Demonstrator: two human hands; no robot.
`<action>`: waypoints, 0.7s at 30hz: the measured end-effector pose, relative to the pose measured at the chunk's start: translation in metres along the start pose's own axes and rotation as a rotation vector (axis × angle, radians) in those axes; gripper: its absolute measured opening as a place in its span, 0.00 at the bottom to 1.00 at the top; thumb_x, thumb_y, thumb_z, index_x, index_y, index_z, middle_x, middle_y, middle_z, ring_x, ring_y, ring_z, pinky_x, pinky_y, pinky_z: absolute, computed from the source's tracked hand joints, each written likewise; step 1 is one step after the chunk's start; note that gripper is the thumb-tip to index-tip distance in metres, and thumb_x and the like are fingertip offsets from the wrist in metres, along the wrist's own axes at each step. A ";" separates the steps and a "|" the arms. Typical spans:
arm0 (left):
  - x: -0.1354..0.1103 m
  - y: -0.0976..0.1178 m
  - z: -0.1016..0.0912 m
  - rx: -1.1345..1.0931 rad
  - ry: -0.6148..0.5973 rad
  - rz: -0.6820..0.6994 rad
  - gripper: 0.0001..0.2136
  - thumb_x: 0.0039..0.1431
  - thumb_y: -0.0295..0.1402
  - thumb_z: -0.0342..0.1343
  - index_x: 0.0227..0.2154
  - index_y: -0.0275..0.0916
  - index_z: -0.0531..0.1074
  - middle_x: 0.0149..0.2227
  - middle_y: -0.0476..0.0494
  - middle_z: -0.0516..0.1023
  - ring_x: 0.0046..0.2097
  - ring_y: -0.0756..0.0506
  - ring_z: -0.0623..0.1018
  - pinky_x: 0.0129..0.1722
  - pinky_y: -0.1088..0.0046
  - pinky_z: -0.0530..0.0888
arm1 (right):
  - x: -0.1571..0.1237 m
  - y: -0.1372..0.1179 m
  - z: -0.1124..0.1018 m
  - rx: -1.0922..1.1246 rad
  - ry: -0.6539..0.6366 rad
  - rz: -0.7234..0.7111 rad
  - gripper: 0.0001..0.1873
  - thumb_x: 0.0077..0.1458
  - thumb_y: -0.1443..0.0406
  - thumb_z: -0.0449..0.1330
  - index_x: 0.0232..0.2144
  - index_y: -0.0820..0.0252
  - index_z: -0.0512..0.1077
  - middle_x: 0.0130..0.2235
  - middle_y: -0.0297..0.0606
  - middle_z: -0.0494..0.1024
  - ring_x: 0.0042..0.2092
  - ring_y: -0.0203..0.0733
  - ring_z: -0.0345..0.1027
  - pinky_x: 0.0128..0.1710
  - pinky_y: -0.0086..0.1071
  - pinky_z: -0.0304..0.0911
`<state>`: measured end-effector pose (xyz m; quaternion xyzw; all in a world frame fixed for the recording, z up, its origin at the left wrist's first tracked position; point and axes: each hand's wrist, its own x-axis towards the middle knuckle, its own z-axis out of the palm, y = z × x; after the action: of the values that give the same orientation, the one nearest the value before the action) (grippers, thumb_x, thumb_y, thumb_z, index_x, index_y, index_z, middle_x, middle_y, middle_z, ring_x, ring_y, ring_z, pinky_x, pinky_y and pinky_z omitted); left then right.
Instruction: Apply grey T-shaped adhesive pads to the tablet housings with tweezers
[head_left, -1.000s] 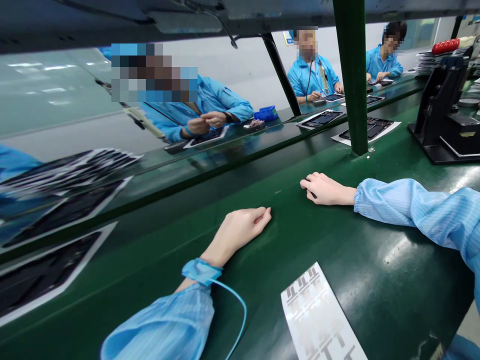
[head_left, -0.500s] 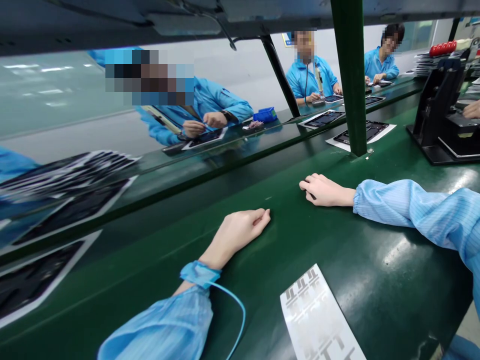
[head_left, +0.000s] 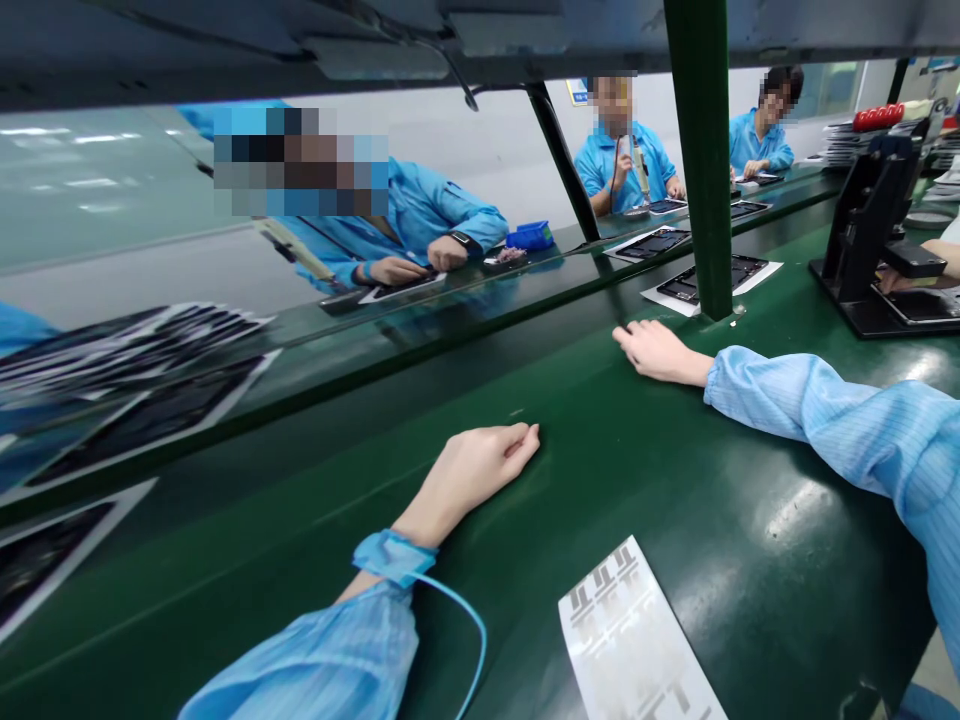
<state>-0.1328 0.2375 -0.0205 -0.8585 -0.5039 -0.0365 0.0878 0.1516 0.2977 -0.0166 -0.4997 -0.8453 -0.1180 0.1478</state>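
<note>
My left hand [head_left: 469,475] rests on the green bench [head_left: 570,490], its fingers curled and closed, with nothing visible in them. A blue wrist strap [head_left: 395,556] with a thin blue cord [head_left: 480,632] circles that wrist. Farther off to the right, my right hand [head_left: 656,352] lies on the bench with fingers bent and together; nothing shows in it, though its underside is hidden. Nearer me, between the two arms, lies a white sheet [head_left: 637,640] bearing rows of grey strip-shaped pieces. Both hands are apart from this sheet.
Dark panels on white backing, one lower left [head_left: 52,560] and one behind the green post [head_left: 701,150], lie along the bench. A black fixture [head_left: 874,240] stands at right with another person's hand [head_left: 945,262] beside it. Co-workers in blue sit opposite, near a blue bin [head_left: 530,235].
My right hand has shifted slightly farther from me, its fingers closer together. My left hand is nearly still. The nearer panels have slid left. The other person's hand has moved into the black fixture.
</note>
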 end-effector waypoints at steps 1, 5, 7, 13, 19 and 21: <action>0.000 0.000 0.000 0.004 -0.001 0.003 0.16 0.66 0.42 0.52 0.28 0.35 0.69 0.24 0.53 0.68 0.26 0.52 0.70 0.31 0.73 0.71 | 0.006 0.010 0.001 -0.019 0.005 0.060 0.16 0.64 0.62 0.57 0.52 0.63 0.68 0.49 0.42 0.73 0.48 0.45 0.70 0.49 0.45 0.68; 0.000 0.001 -0.001 0.020 -0.005 0.004 0.16 0.66 0.41 0.52 0.28 0.34 0.69 0.24 0.53 0.68 0.26 0.52 0.71 0.31 0.74 0.72 | 0.027 0.045 0.007 -0.072 0.007 0.293 0.18 0.64 0.62 0.58 0.53 0.63 0.67 0.52 0.44 0.72 0.50 0.47 0.70 0.49 0.46 0.68; 0.000 0.001 -0.001 0.027 -0.011 0.000 0.15 0.66 0.40 0.52 0.28 0.34 0.69 0.24 0.53 0.69 0.27 0.52 0.71 0.31 0.74 0.72 | 0.034 0.055 0.012 -0.082 -0.003 0.382 0.18 0.63 0.62 0.59 0.53 0.63 0.67 0.52 0.45 0.71 0.51 0.48 0.69 0.50 0.47 0.68; -0.001 0.004 -0.003 0.030 -0.031 -0.012 0.15 0.66 0.40 0.52 0.28 0.34 0.69 0.25 0.52 0.69 0.28 0.52 0.72 0.32 0.73 0.73 | 0.044 0.061 0.022 -0.056 -0.020 0.474 0.20 0.63 0.61 0.59 0.54 0.63 0.67 0.55 0.45 0.69 0.54 0.50 0.66 0.52 0.49 0.65; 0.000 0.005 -0.003 0.015 -0.021 -0.013 0.16 0.66 0.41 0.52 0.27 0.35 0.68 0.24 0.53 0.68 0.26 0.52 0.70 0.31 0.74 0.71 | 0.055 0.061 0.025 -0.004 -0.077 0.505 0.18 0.63 0.60 0.59 0.53 0.63 0.68 0.53 0.45 0.71 0.52 0.49 0.68 0.50 0.48 0.67; 0.000 0.005 -0.003 0.012 -0.018 -0.011 0.16 0.66 0.41 0.52 0.26 0.35 0.68 0.23 0.53 0.67 0.26 0.53 0.69 0.30 0.74 0.71 | 0.058 0.061 0.024 0.015 -0.106 0.490 0.18 0.63 0.61 0.59 0.52 0.63 0.68 0.52 0.44 0.71 0.51 0.48 0.68 0.50 0.47 0.68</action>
<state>-0.1286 0.2343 -0.0178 -0.8554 -0.5097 -0.0262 0.0884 0.1762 0.3816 -0.0140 -0.6941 -0.7063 -0.0460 0.1312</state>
